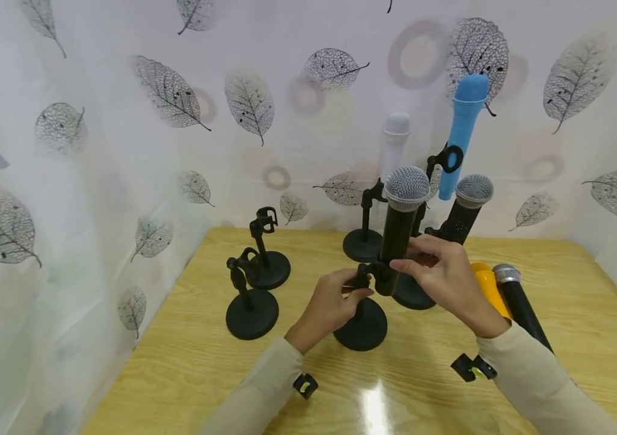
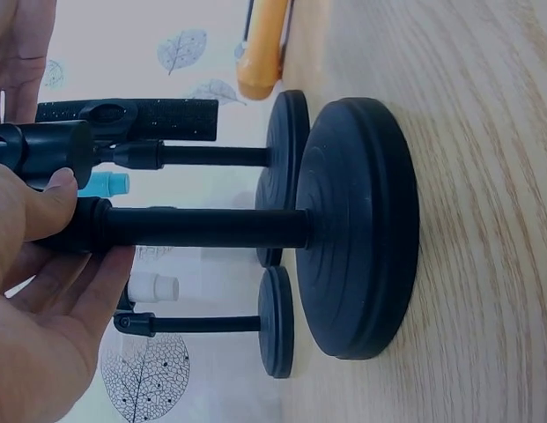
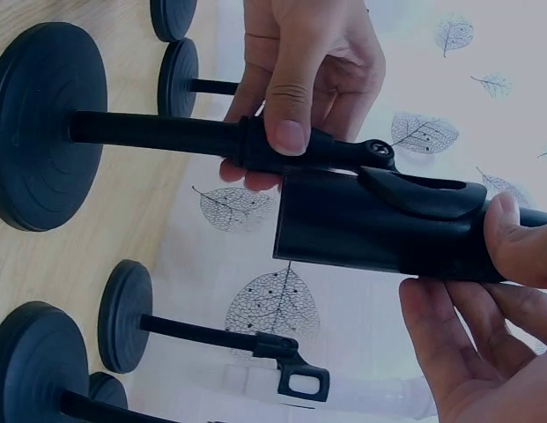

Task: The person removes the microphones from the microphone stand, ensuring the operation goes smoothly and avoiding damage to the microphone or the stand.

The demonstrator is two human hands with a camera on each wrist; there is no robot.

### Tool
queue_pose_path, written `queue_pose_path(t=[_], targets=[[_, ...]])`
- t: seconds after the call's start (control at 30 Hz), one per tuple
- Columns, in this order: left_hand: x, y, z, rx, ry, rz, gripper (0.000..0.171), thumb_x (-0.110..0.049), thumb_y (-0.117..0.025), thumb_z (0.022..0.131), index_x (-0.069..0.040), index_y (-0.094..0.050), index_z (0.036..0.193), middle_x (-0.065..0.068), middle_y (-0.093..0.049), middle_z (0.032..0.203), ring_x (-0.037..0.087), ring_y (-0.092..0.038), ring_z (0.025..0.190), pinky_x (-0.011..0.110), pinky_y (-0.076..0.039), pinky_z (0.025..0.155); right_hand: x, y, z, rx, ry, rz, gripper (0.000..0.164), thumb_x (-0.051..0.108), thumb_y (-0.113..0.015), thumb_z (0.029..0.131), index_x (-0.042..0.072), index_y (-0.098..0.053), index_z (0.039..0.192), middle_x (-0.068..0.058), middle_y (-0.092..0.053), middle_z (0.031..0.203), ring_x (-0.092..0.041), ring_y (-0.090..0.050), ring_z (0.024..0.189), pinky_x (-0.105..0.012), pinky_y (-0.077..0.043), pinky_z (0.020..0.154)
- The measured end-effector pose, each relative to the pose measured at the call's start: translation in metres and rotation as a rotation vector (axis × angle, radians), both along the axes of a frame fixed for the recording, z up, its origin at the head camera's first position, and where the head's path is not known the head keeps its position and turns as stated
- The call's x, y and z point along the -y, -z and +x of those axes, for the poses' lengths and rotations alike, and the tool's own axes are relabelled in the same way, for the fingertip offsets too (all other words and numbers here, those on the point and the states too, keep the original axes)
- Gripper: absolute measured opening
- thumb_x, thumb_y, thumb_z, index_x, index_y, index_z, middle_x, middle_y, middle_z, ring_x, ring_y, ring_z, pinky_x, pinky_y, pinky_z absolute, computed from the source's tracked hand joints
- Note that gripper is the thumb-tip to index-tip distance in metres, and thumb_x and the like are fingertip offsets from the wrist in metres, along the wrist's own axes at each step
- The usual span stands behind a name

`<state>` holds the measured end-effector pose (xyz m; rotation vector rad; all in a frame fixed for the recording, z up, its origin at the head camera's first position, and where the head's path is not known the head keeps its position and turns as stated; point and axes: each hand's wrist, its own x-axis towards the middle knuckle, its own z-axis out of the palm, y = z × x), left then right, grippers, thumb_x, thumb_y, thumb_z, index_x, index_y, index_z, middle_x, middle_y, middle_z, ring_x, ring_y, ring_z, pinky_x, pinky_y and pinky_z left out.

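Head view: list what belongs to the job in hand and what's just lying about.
In the job:
- black microphone with silver mesh head, in right fingers
- black round-based stand, in left fingers

Apparently not in use:
- orange plastic microphone and second black microphone, lying loose
- two empty black stands
- white microphone, blue microphone and third black microphone, on stands

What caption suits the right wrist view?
Left hand grips a black stand; right hand holds the microphone in its clip.

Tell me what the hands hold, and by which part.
Left hand: stand, at the top of its pole. Right hand: mic, by its lower handle.
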<state>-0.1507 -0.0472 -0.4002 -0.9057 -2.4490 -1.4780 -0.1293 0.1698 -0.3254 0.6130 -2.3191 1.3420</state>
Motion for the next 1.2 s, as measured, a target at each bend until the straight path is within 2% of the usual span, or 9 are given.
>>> queue_pose_path(t=[0.57,0.97,1.2], targets=[[0.000,-0.002,0.001,-0.009,-0.003,0.000,0.014,-0.008,-0.074,0.093,-0.004,-0.071,0.105,0.010,-0.072,0.104,0.011,-0.072,0.095,0.016,-0.055,0.084,0.000,-0.011,0.000,-0.075,0.022,0.038,0.026,-0.002,-0.080,0.085,0.002,-0.078,0.110,-0.005,-0.072,0.089,-0.007,-0.064,0.077,-0.014,-0.055,0.068],[-0.001,-0.001,0.002,-0.006,0.002,0.001,0.015,-0.009,-0.074,0.093,-0.003,-0.071,0.107,0.012,-0.072,0.105,0.011,-0.072,0.094,0.016,-0.055,0.085,0.000,-0.020,0.002,-0.089,0.038,0.052,0.024,0.000,-0.081,0.085,0.004,-0.078,0.109,-0.003,-0.070,0.091,-0.006,-0.063,0.080,-0.011,-0.053,0.069],[0.000,-0.002,0.002,-0.008,0.006,0.003,0.015,-0.009,-0.073,0.093,-0.003,-0.070,0.107,0.013,-0.071,0.106,0.012,-0.072,0.095,0.016,-0.055,0.085,0.000,-0.027,0.003,-0.117,0.070,0.071,0.018,0.001,-0.081,0.086,0.006,-0.079,0.103,-0.002,-0.070,0.087,-0.009,-0.058,0.073,-0.014,-0.048,0.060]])
